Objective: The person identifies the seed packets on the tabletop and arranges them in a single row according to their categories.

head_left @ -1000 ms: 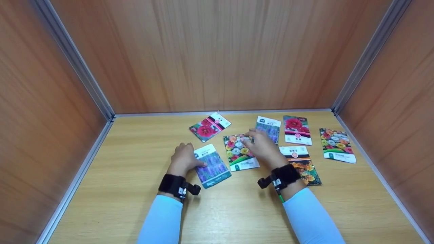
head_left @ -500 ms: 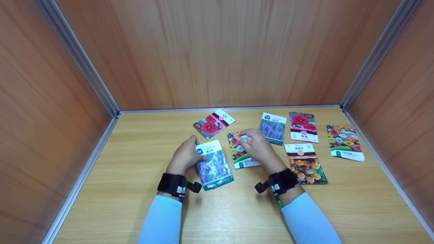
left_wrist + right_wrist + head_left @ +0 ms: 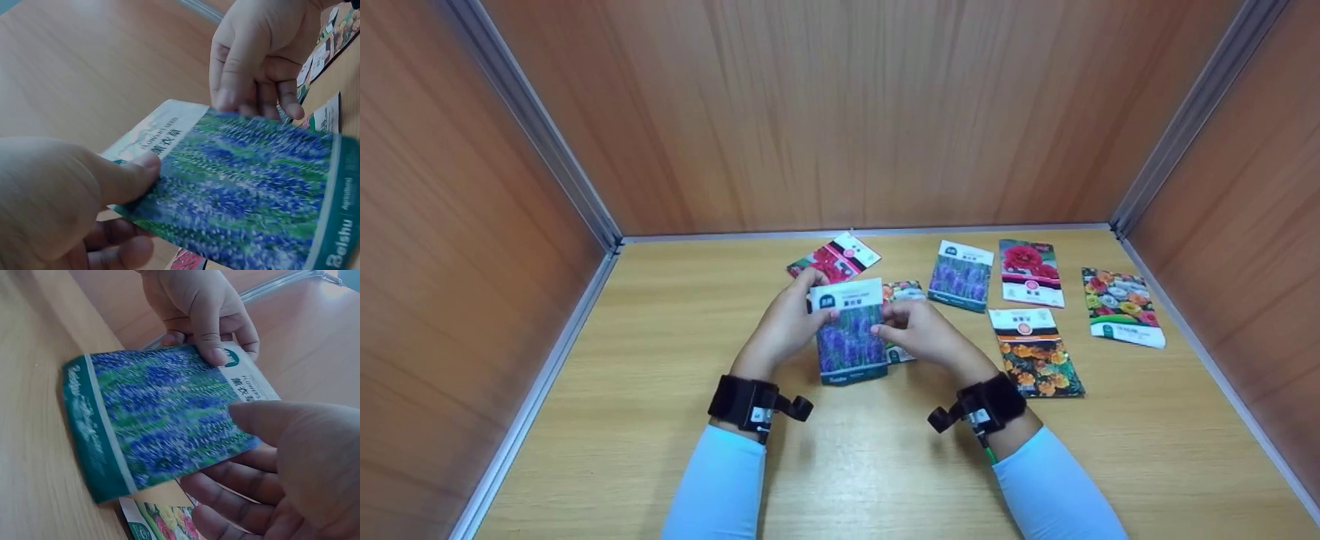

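A lavender seed packet [image 3: 851, 349] is held up off the table, its printed front facing up and its white header toward the back. My left hand [image 3: 786, 321] pinches its upper left edge, thumb on top and fingers underneath. On the opposite edge, my right hand [image 3: 928, 336] has its thumb over the front of the packet [image 3: 169, 410] and its fingers below. Partly hidden behind the held packet lies a mixed-flower seed packet [image 3: 904, 291]. A red-flower packet [image 3: 847, 255] lies just beyond my left hand, partly covered by its fingers.
To the right lie a second lavender packet [image 3: 960, 277], another red-flower packet [image 3: 1030, 271], an orange-flower packet [image 3: 1039, 360] and a second mixed-flower packet [image 3: 1123, 306]. Wood panels [image 3: 840, 112] enclose the wooden table [image 3: 660, 420] at the back and both sides.
My left hand has lifted the lavender packet and brought it rightward, turning it straighter. My right hand has moved from over the mixed-flower packet onto the lavender packet's right edge.
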Motion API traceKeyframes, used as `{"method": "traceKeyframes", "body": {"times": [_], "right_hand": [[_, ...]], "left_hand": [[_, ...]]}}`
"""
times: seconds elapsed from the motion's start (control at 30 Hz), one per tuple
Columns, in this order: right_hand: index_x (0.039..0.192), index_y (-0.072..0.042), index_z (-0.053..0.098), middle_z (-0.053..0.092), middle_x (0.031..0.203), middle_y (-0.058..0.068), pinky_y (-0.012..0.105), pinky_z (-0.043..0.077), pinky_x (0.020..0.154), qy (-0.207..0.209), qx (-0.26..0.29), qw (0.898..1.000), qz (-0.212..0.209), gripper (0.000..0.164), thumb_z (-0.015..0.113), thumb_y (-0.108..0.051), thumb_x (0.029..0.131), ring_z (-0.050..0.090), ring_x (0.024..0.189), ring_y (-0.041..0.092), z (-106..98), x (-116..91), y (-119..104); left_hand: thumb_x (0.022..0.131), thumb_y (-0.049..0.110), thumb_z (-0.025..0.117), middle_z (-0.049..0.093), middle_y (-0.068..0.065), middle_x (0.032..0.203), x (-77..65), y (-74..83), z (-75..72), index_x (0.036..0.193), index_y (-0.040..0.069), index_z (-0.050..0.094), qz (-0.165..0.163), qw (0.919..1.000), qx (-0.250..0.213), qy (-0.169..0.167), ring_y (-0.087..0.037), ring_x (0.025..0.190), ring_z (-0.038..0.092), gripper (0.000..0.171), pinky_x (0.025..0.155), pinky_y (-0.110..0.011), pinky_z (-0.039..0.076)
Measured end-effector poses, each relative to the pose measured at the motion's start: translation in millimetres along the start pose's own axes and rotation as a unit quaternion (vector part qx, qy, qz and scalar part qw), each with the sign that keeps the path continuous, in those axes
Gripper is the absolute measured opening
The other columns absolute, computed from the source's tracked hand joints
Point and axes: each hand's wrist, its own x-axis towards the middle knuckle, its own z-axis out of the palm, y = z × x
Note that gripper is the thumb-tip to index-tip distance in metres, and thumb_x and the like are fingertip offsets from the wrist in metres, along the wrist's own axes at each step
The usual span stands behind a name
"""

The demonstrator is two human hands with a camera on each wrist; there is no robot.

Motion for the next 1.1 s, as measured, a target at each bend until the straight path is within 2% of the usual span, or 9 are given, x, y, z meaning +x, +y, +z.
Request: {"method": "traceKeyframes", "body": {"times": [0.07, 0.17, 0.27, 0.4, 0.5, 0.67, 0.83, 1.0, 1.1], "right_hand": [[0.097, -0.013, 0.073, 0.07, 0.09, 0.001, 0.03, 0.052, 0.072, -0.013, -0.007, 1.0, -0.009, 0.021, 0.077, -0.028, 0.11, 0.062, 0.082, 0.017, -1, -2, -6], [0.086, -0.016, 0.063, 0.058, 0.08, -0.002, 0.028, 0.041, 0.064, -0.01, -0.003, 1.0, -0.013, 0.029, 0.076, -0.025, 0.111, 0.051, 0.072, 0.016, -5, -7, -14], [0.086, -0.016, 0.059, 0.051, 0.079, -0.003, 0.028, 0.039, 0.065, 0.011, 0.017, 0.999, -0.025, 0.032, 0.075, -0.024, 0.112, 0.046, 0.072, 0.016, -9, -10, -19], [0.091, -0.013, 0.064, 0.06, 0.082, -0.002, 0.027, 0.045, 0.068, 0.06, 0.053, 0.996, -0.04, 0.026, 0.075, -0.022, 0.112, 0.052, 0.074, 0.016, -15, -12, -21], [0.1, -0.011, 0.073, 0.071, 0.085, -0.001, 0.027, 0.05, 0.069, 0.093, 0.072, 0.992, -0.05, 0.017, 0.074, -0.022, 0.112, 0.059, 0.078, 0.017, -20, -13, -19], [0.106, -0.009, 0.078, 0.065, 0.079, -0.002, 0.028, 0.047, 0.07, 0.128, 0.101, 0.985, -0.054, 0.017, 0.075, -0.024, 0.112, 0.056, 0.078, 0.02, -25, -14, -18], [0.109, -0.008, 0.079, 0.067, 0.083, -0.002, 0.027, 0.048, 0.071, 0.153, 0.129, 0.979, -0.047, 0.019, 0.075, -0.027, 0.112, 0.056, 0.08, 0.02, -27, -16, -20], [0.115, -0.009, 0.079, 0.068, 0.086, 0.0, 0.024, 0.051, 0.063, 0.15, 0.152, 0.976, -0.046, 0.019, 0.074, -0.027, 0.113, 0.057, 0.077, 0.02, -27, -17, -19], [0.113, -0.009, 0.079, 0.064, 0.082, -0.001, 0.024, 0.051, 0.061, 0.135, 0.165, 0.976, -0.049, 0.017, 0.074, -0.025, 0.113, 0.057, 0.073, 0.018, -27, -16, -18]], "left_hand": [[0.109, 0.019, 0.079, 0.065, -0.005, 0.149, -1.9, -0.2, -1.8, 0.136, 0.029, 0.057, 0.013, 0.9996, -0.02, 0.015, -0.029, 0.138, 0.068, 0.037, 0.116, -0.051, 0.063], [0.106, 0.016, 0.083, 0.068, -0.005, 0.145, -2.4, -0.2, -1.4, 0.138, 0.024, 0.06, 0.046, 0.9963, -0.052, 0.051, -0.028, 0.127, 0.07, 0.04, 0.106, -0.044, 0.067], [0.104, 0.014, 0.085, 0.074, -0.006, 0.126, -3.0, 0.2, 0.5, 0.15, 0.02, 0.059, 0.091, 0.989, -0.078, 0.087, -0.026, 0.105, 0.07, 0.053, 0.088, -0.035, 0.064], [0.108, 0.019, 0.081, 0.07, -0.003, 0.104, -5.2, 2.4, 4.9, 0.166, 0.017, 0.05, 0.133, 0.9828, -0.085, 0.096, -0.021, 0.091, 0.063, 0.066, 0.08, -0.031, 0.055], [0.111, 0.024, 0.076, 0.068, -0.001, 0.099, -8.3, 5.0, 8.5, 0.164, 0.014, 0.053, 0.134, 0.9853, -0.066, 0.084, -0.019, 0.091, 0.062, 0.058, 0.081, -0.031, 0.055], [0.112, 0.027, 0.075, 0.071, -0.002, 0.1, -13.2, 8.5, 11.1, 0.158, 0.013, 0.061, 0.124, 0.9889, -0.055, 0.061, -0.022, 0.096, 0.066, 0.05, 0.083, -0.033, 0.058], [0.112, 0.024, 0.076, 0.071, -0.003, 0.1, -14.5, 8.5, 10.8, 0.155, 0.011, 0.064, 0.126, 0.9887, -0.063, 0.052, -0.02, 0.087, 0.064, 0.046, 0.071, -0.028, 0.059], [0.111, 0.02, 0.076, 0.07, -0.003, 0.097, -13.4, 8.4, 11.9, 0.145, 0.01, 0.069, 0.134, 0.9849, -0.092, 0.058, -0.019, 0.077, 0.062, 0.036, 0.059, -0.024, 0.056], [0.111, 0.019, 0.075, 0.07, -0.003, 0.097, -13.6, 9.5, 11.4, 0.144, 0.009, 0.069, 0.138, 0.9804, -0.123, 0.07, -0.024, 0.076, 0.062, 0.035, 0.056, -0.023, 0.054]]}}
